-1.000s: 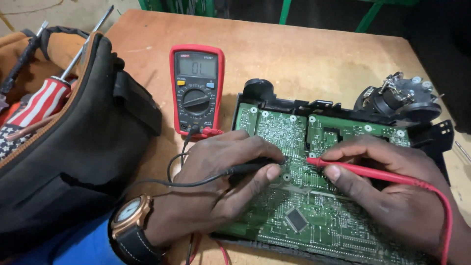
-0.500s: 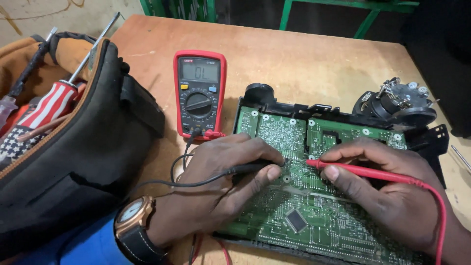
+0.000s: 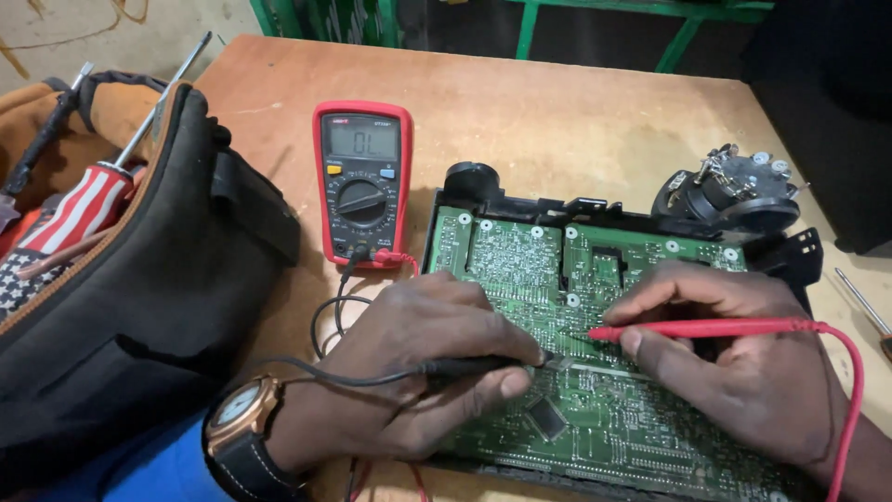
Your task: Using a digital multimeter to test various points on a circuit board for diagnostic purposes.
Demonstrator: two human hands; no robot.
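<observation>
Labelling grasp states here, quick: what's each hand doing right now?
Left hand: closed on the thin black test probe, tip on the green circuit board.
Right hand: closed on the thin red test probe.

A wooden table with a light brown, scuffed top carries everything. On its left side lies a black tool bag with an orange lining, and screwdrivers stick out of it. Near the middle lies a red multimeter, just beside the bag. To its right lies a green circuit board in a black frame. At the far right edge lies a thin metal tool.
</observation>
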